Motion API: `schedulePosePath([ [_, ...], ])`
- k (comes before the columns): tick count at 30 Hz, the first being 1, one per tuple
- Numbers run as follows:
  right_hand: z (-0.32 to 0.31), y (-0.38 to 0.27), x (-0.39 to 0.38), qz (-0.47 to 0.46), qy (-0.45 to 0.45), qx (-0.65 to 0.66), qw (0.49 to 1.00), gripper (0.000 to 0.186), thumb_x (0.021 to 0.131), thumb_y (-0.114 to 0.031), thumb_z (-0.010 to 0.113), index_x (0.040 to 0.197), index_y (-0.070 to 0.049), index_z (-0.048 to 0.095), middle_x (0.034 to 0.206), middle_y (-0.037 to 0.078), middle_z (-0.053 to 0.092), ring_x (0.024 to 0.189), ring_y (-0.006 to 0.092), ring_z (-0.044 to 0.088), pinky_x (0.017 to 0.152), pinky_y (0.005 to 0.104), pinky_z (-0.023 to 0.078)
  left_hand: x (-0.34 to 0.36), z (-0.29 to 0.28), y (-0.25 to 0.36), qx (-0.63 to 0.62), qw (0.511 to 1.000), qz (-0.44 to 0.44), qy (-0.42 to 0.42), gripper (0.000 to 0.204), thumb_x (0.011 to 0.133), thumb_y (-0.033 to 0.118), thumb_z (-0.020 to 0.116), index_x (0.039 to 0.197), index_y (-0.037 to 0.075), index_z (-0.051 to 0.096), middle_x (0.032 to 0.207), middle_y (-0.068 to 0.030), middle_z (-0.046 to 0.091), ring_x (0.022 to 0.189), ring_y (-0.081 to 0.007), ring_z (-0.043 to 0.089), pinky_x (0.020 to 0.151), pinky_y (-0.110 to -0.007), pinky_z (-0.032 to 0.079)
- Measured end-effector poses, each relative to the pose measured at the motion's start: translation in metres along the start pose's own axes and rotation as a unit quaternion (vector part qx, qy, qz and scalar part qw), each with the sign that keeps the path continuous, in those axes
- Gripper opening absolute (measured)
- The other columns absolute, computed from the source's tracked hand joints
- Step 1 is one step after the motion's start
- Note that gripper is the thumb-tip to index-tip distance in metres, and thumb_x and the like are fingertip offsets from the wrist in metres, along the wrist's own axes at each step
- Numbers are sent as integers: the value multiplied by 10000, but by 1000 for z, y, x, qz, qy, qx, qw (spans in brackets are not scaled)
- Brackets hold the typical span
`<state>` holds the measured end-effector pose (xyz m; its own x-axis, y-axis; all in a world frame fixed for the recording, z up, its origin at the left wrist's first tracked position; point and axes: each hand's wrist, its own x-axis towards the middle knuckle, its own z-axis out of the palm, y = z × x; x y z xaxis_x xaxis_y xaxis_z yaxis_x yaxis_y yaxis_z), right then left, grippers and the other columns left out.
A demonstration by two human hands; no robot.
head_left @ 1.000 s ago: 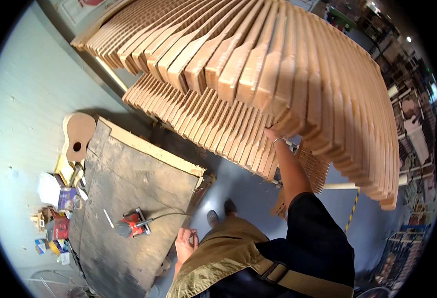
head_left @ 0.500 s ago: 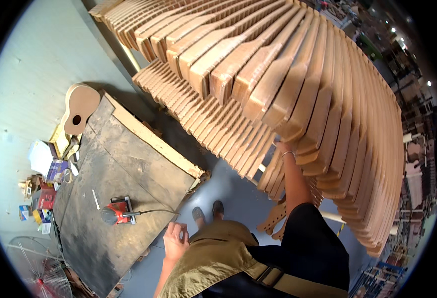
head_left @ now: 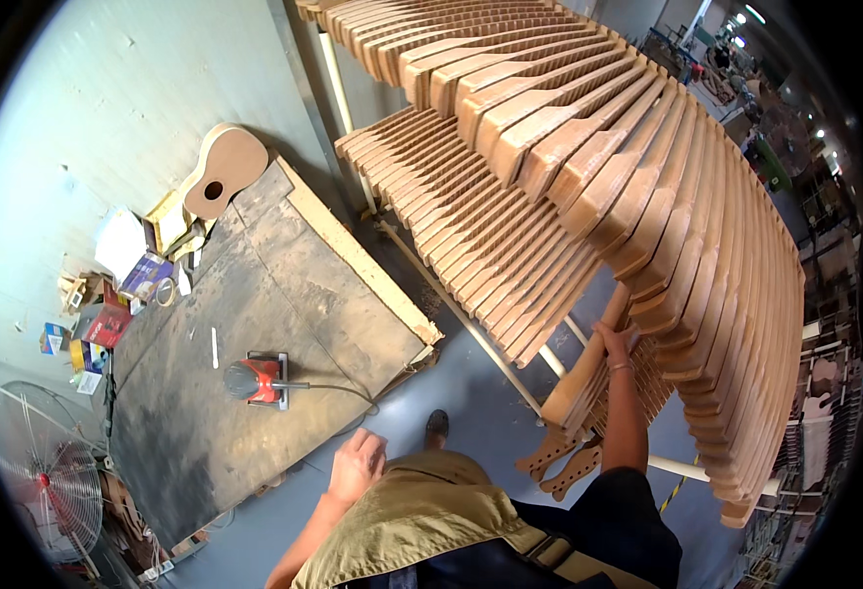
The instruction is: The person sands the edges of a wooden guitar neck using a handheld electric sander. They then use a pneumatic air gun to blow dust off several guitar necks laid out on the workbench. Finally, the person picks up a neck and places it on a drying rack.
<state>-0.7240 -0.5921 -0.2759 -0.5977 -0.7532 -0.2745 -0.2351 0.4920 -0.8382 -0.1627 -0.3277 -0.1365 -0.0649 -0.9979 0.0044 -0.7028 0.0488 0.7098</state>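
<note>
Right hand point(head_left: 616, 344): fingers appear closed around a wooden neck piece point(head_left: 576, 387), beside the lower row of necks point(head_left: 480, 231).
Wooden neck piece: probably light, stiff, perhaps slippery where smooth (edges could dent); mid-length looks the surest hold.
Left hand point(head_left: 358, 463): fingers curled, palm hidden, nothing visible in it.
Workbench point(head_left: 196, 432): dark, scuffed top bearing a red-and-black power tool point(head_left: 257, 381).
Room: pale wall point(head_left: 88, 128), blue-grey floor point(head_left: 470, 412), wire fan point(head_left: 49, 491) lower left.
</note>
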Motion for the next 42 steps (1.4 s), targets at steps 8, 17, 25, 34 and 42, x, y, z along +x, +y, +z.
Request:
schedulePosePath([
  [8,-41,25,-166,-207,-111,-1,972,1189,782,-59,878,1692,-114,114,1372,182,535,1067,273,644,821,388,600,0,-19,-19,-12,990,108,-88,96,914,85,734,993,48,694,986,-132,647,865,-371,690,770,-448,582],
  [17,37,-164,-507,-83,-316,23,945,1381,639,44,856,1725,-241,52,1255,144,599,992,241,642,816,326,579,-39,-75,-76,-231,951,174,-109,373,908,335,836,1113,53,701,1060,-102,633,968,-280,668,853,-408,558],
  [25,195,-239,-686,-328,-456,15,827,1466,624,-210,921,1724,-184,-47,1231,122,592,1079,248,621,907,368,544,-75,-209,-116,-612,788,71,-7,1153,786,292,965,1632,15,233,1522,-188,474,1436,-305,482,1184,-475,417],
  [34,379,-282,-830,-530,-539,112,645,1577,653,-202,1014,1666,-41,-184,1501,239,435,1325,316,537,1118,445,460,-167,-417,-187,-617,738,-44,270,499,819,85,815,1259,-67,636,1110,-134,728,994,-242,730,906,-375,597],
  [42,413,-248,-713,-528,-284,-311,738,1345,678,-357,987,1713,-155,152,1473,258,489,1466,487,378,1157,657,328,-235,-561,-286,-278,900,-92,323,758,686,139,864,1347,18,513,1134,-90,662,993,-207,675,877,-384,573],
])
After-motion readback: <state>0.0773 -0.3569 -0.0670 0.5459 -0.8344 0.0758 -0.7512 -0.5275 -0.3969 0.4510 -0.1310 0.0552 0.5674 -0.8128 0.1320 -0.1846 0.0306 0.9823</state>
